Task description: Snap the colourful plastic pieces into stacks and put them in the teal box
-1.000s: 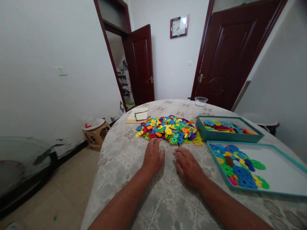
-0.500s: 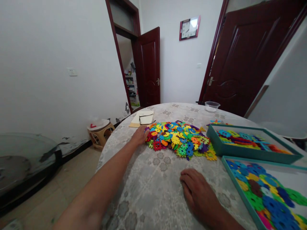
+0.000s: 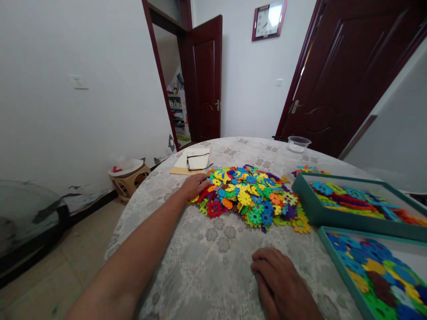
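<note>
A heap of colourful plastic snowflake-shaped building pieces (image 3: 247, 193) lies in the middle of the table. My left hand (image 3: 195, 186) reaches to the heap's left edge, its fingers stretched forward over and against the outer pieces; the fingertips are partly hidden. A few red and yellow pieces show just beneath that hand. Nearer to me, my right hand (image 3: 283, 282) rests on the tablecloth with its fingers together and curled. Nothing shows in it, and its palm faces down out of sight.
To the right stand a teal box (image 3: 350, 218) of sorted pieces and a shallow teal tray (image 3: 345, 275) of round flat pieces. Black glasses (image 3: 196, 162) lie on a paper pad (image 3: 182, 162) behind my left hand. A clear plastic bowl (image 3: 299, 142) sits at the far edge.
The camera has tilted slightly down and closer. My left hand stays at the heap's left edge, where some red and yellow pieces now show below it. My right hand remains resting on the tablecloth.
</note>
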A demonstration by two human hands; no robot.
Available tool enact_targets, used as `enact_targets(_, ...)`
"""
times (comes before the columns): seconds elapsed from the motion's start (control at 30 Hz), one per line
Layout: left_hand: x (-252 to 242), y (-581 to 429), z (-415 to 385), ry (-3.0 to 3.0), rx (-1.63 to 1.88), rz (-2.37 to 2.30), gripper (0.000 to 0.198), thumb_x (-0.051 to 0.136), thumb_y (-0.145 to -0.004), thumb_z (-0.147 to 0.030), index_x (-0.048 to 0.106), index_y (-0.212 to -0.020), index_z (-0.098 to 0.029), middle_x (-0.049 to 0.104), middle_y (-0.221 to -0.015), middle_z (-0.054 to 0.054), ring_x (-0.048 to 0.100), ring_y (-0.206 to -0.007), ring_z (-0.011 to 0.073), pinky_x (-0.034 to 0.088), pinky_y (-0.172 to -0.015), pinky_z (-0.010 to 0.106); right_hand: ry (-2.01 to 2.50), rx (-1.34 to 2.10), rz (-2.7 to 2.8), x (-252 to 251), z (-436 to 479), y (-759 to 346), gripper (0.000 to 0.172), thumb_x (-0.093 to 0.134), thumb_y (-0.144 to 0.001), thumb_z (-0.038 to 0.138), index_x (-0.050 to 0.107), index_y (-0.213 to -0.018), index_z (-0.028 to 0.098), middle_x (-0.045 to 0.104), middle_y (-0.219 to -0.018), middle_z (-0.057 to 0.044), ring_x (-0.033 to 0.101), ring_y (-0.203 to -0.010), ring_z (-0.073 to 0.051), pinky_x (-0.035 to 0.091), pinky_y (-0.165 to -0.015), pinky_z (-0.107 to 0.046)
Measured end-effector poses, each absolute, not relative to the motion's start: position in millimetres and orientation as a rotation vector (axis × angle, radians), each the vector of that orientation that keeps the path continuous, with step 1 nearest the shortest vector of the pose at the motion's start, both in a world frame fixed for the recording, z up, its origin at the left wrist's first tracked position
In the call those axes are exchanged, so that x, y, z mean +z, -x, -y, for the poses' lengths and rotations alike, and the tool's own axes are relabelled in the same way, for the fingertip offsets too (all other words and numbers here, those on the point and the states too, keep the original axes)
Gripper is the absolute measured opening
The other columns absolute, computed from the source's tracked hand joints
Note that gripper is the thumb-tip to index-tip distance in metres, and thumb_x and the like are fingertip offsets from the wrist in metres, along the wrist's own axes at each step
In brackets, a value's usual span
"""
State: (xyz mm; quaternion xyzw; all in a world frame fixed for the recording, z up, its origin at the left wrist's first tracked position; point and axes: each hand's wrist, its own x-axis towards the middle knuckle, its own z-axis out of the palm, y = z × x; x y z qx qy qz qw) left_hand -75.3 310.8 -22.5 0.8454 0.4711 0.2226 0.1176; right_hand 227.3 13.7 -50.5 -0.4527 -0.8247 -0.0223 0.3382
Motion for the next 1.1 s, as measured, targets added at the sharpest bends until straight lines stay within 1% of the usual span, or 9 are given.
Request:
enact_targets(0.07,-23.0,71.8,-300.7,-2.467,0.663,-1.385,0.056,0.041,-0.102,-0.057,0.067,-0.136,-0.021,0.067,-0.142,0.010,0.060,-0.131,0.0262,0.043,-0.116,0.038,1.183,-0.059,2.146,-51.9,-13.8,-228.1,0.032,0.053,-0.086,0.006,0.064,-0.109,0.024,0.070,-0.111,-0.009,0.067,-0.104,-0.024,0.056,-0.091,-0.039)
enact_targets(0.23,-23.1,58.6,-267.4,-2.438,0.715,-1.437,0.052,0.043,-0.103,-0.053,0.066,-0.135,-0.019,0.069,-0.135,0.011,0.064,-0.125,0.0257,0.048,-0.110,0.038,1.204,-0.041,2.150,-51.3,-13.4,-228.7,0.031,0.059,-0.087,0.015,0.063,-0.115,0.028,0.072,-0.111,-0.010,0.069,-0.102,-0.029,0.058,-0.091,-0.045)
enact_targets(0.33,-21.8,49.1,-241.3,-2.441,0.738,-1.443,0.047,0.048,-0.102,-0.051,0.067,-0.132,-0.021,0.071,-0.131,0.010,0.065,-0.120,0.0252,0.049,-0.107,0.039,1.224,-0.020,2.134,-51.8,-11.9,-227.5,0.032,0.058,-0.089,0.015,0.062,-0.117,0.029,0.072,-0.112,-0.010,0.069,-0.103,-0.029,0.059,-0.093,-0.047)
enact_targets(0.47,-23.6,35.4,-201.7,-2.414,0.799,-1.556,0.044,0.054,-0.100,-0.053,0.067,-0.127,-0.021,0.071,-0.122,0.011,0.066,-0.113,0.0261,0.052,-0.100,0.039,1.242,-0.040,2.103,-57.1,-8.7,-225.6,0.037,0.058,-0.091,0.016,0.058,-0.126,0.028,0.069,-0.121,-0.011,0.066,-0.112,-0.030,0.056,-0.098,-0.049)
enact_targets(0.67,-34.6,10.9,-140.5,-2.399,0.880,-1.661,0.043,0.053,-0.101,-0.050,0.064,-0.126,-0.017,0.070,-0.117,0.013,0.065,-0.110,0.0280,0.051,-0.101,0.044,1.289,-0.062,2.060,-56.2,-4.1,-221.7,0.045,0.064,-0.092,0.023,0.056,-0.137,0.026,0.064,-0.134,-0.012,0.060,-0.125,-0.032,0.050,-0.107,-0.052)
enact_targets(0.8,-37.0,-7.7,-105.9,-2.382,0.946,-1.694,0.040,0.051,-0.102,-0.044,0.060,-0.128,-0.016,0.068,-0.116,0.015,0.064,-0.112,0.0291,0.051,-0.103,0.047,1.373,-0.027,2.046,-47.0,-4.1,-220.5,0.044,0.071,-0.090,0.030,0.059,-0.132,0.022,0.062,-0.132,-0.015,0.058,-0.121,-0.033,0.049,-0.106,-0.052)
enact_targets(0.9,-36.4,-19.8,-88.9,-2.341,0.984,-1.688,0.042,0.051,-0.101,-0.042,0.058,-0.132,-0.015,0.067,-0.118,0.016,0.062,-0.115,0.0304,0.050,-0.105,0.049,1.441,-0.039,2.015,-45.0,-6.0,-221.7,0.040,0.071,-0.091,0.032,0.060,-0.127,0.020,0.061,-0.127,-0.016,0.057,-0.118,-0.033,0.048,-0.104,-0.051)
enact_targets(1.03,-39.9,-31.5,-72.8,-2.233,1.064,-1.671,0.041,0.051,-0.101,-0.041,0.056,-0.134,-0.016,0.063,-0.127,0.017,0.058,-0.126,0.0298,0.047,-0.112,0.049,1.527,-0.101,1.929,-48.9,-8.9,-224.7,0.032,0.064,-0.094,0.026,0.060,-0.124,0.017,0.061,-0.125,-0.017,0.054,-0.120,-0.033,0.046,-0.105,-0.050)
enact_targets(1.1,-43.2,-36.1,-64.2,-2.218,1.110,-1.638,0.043,0.053,-0.100,-0.039,0.054,-0.136,-0.016,0.060,-0.133,0.017,0.055,-0.130,0.0299,0.044,-0.115,0.050,1.551,-0.112,1.898,-50.9,-11.4,-227.5,0.029,0.060,-0.093,0.020,0.061,-0.121,0.017,0.062,-0.122,-0.016,0.054,-0.118,-0.032,0.045,-0.104,-0.049)
